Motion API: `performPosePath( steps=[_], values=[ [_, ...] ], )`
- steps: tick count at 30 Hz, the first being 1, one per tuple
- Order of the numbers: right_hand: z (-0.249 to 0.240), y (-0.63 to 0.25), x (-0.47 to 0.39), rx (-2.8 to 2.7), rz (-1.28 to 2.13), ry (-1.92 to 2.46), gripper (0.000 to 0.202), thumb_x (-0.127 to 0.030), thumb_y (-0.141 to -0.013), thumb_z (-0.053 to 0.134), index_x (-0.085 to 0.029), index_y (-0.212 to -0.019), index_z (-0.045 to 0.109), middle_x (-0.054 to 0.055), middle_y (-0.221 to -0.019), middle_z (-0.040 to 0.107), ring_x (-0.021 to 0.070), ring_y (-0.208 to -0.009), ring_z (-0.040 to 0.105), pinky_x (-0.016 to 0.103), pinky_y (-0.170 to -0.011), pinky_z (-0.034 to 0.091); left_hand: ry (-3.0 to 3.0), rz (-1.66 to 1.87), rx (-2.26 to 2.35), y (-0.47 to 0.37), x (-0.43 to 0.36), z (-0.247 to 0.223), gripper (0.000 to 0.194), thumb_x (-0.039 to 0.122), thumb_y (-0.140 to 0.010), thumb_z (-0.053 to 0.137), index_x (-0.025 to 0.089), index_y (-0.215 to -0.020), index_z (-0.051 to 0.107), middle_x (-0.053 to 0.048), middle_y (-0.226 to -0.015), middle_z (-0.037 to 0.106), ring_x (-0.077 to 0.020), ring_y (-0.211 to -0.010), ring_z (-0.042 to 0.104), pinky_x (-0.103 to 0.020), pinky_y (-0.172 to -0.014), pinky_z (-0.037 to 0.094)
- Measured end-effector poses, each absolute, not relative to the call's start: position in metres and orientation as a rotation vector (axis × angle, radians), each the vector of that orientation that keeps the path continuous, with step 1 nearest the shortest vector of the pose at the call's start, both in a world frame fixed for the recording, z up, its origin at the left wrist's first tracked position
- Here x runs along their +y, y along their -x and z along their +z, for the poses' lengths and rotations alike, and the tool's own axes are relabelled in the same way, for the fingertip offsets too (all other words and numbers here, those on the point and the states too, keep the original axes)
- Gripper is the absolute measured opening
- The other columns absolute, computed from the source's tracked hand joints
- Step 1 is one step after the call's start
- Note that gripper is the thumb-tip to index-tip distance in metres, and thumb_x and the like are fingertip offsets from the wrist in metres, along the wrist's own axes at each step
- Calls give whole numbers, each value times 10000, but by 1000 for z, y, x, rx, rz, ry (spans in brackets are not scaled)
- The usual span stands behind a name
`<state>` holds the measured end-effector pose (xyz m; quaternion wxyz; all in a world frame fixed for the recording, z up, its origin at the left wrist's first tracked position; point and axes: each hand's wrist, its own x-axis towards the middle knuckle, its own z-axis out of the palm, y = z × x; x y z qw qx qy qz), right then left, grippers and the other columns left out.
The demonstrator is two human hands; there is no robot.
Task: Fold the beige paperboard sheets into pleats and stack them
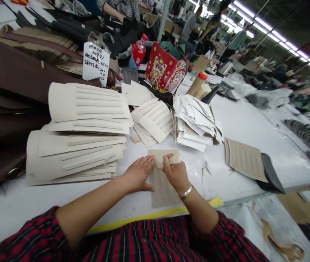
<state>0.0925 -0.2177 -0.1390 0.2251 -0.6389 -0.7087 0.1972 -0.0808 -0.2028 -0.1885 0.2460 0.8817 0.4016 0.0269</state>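
On the white table in front of me lies a thin tan panel with faint ribs. My left hand rests flat along its left edge, fingers stretched out and thumb apart. My right hand, with a silver bracelet at the wrist, presses on the panel's upper part with curled fingers. Under and between those fingers is a small cream-coloured flat piece; its exact kind is unclear. Beyond my hands are loose ribbed cream panels. Left of them stand two stacks of similar cream panels.
White pieces are piled behind my right hand. Further right, tan ribbed panels overlap a black piece. Brown leather bags crowd the left. A handwritten card, drink bottle and red box stand behind. Other people work beyond.
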Motion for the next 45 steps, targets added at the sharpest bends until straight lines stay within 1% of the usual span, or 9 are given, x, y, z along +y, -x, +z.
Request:
performPosePath(
  steps=[7, 13, 17, 25, 31, 34, 38, 41, 45],
  values=[
    [-133, -95, -268, -2062, 630, 1783, 241, -295, -878, 360, -170, -782, 541, 28, -654, 592, 130, -608, 574, 217, -575, 418, -2345, 167, 1090, 85, -201, -196, 1110, 527, -526, 695, 127, -1368, 93, -153, -1441, 177, -265, -1321, 140, -392, -1061, 143],
    [-143, -75, -212, -1998, 411, 1686, 255, -297, -877, 349, -154, -797, 545, 57, -725, 606, 148, -698, 584, 251, -696, 428, -2285, 219, 1109, 86, -199, -192, 1140, 481, -495, 735, 140, -1369, 87, -160, -1419, 238, -260, -1300, 216, -384, -1054, 187],
    [-132, -82, -248, -2076, 623, 1715, 240, -304, -872, 364, -164, -782, 538, 47, -704, 604, 149, -690, 586, 243, -665, 437, -2271, 218, 1123, 87, -199, -191, 1153, 480, -489, 728, 118, -1366, 73, -176, -1414, 241, -269, -1299, 214, -389, -1056, 187],
    [-135, -68, -222, -1962, 588, 1723, 277, -327, -886, 330, -167, -840, 552, 52, -728, 633, 142, -680, 613, 226, -625, 447, -2319, 268, 1160, 88, -189, -197, 600, 104, -768, 350, 125, -1344, 185, -116, -1364, 371, -164, -1220, 381, -306, -988, 312],
    [-125, -85, -295, -2043, 846, 1744, 259, -307, -879, 340, -174, -766, 531, 30, -654, 593, 140, -625, 579, 253, -632, 444, -2366, 230, 1235, 86, -193, -196, 552, 128, -804, 321, 122, -1347, 224, -112, -1345, 401, -183, -1211, 389, -326, -986, 309],
    [-108, -130, -320, -1918, 1067, 1865, 240, -348, -889, 337, -199, -797, 502, -30, -551, 527, 117, -516, 539, 219, -531, 424, -2417, 266, 1314, 78, -207, -189, 506, 299, -844, 377, 191, -1331, 295, -102, -1370, 365, -255, -1264, 300, -453, -1029, 206],
    [-96, -190, -259, -2067, 547, 2102, 183, -377, -857, 424, -198, -859, 464, -9, -651, 550, 137, -568, 543, 242, -536, 395, -2560, 355, 1016, 49, -234, -186, 595, 519, -811, 423, 272, -1335, 288, -71, -1418, 279, -291, -1297, 216, -538, -1036, 98],
    [-108, -203, -190, -2428, 171, 2137, 165, -338, -833, 485, -176, -860, 471, 46, -772, 586, 164, -641, 561, 255, -541, 363, -2566, 282, 735, 38, -244, -187, 490, 431, -848, 402, 248, -1300, 357, -53, -1367, 381, -264, -1278, 271, -511, -1044, 136],
    [-139, -182, -145, -2835, 97, 1734, 252, -412, -854, 444, -167, -876, 500, 52, -803, 600, 159, -685, 565, 245, -556, 343, -2555, 257, 595, 53, -242, -182, 425, 225, -836, 418, 246, -1260, 409, -9, -1334, 430, -218, -1278, 282, -446, -1069, 152]
  ],
)
